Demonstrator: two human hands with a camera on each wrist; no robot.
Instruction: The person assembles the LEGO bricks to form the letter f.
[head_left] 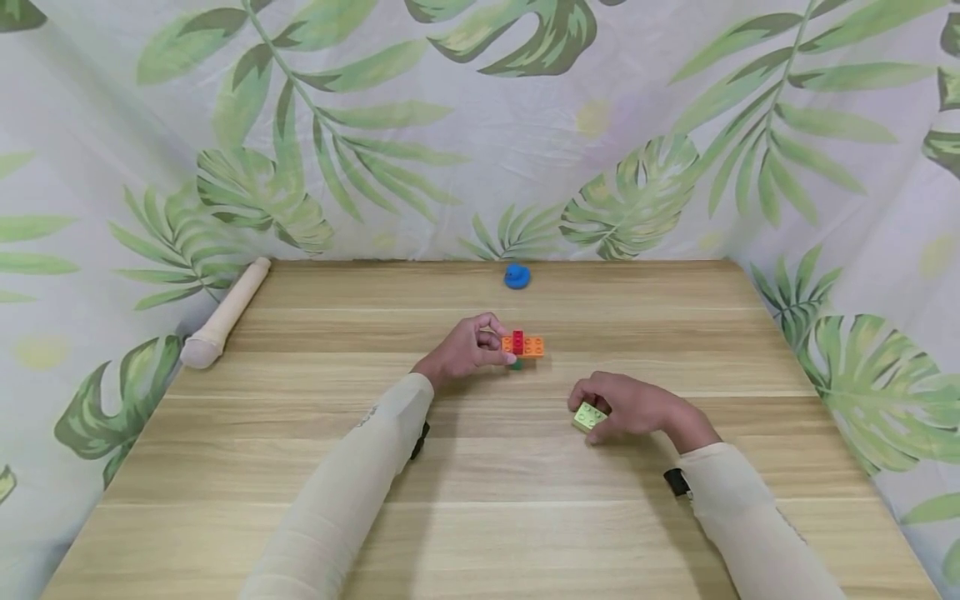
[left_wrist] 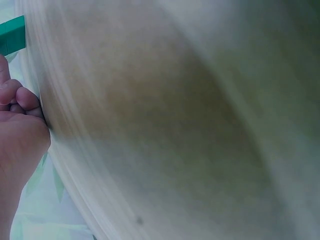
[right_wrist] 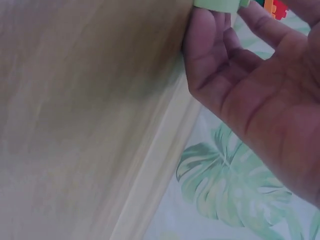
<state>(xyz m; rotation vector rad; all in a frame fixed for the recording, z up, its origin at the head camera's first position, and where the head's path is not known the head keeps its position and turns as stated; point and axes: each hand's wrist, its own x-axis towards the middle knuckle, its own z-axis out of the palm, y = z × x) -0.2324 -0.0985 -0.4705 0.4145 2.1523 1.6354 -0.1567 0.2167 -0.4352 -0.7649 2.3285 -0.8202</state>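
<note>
Near the middle of the table, my left hand pinches a small stack of toy building bricks between thumb and fingers. An orange brick forms its long part, a narrow red brick lies across the top, and a green brick shows underneath. The left wrist view catches only the green brick at its edge. Closer to me on the right, my right hand grips a light green studded brick by its sides. In the right wrist view, the fingers partly cover this light green brick.
A blue rubber duck sits at the table's far edge. Along the left edge lies a pale, stick-like object with a rounded end, resembling a microphone. Leaf-printed cloth hangs behind and beside the wooden table.
</note>
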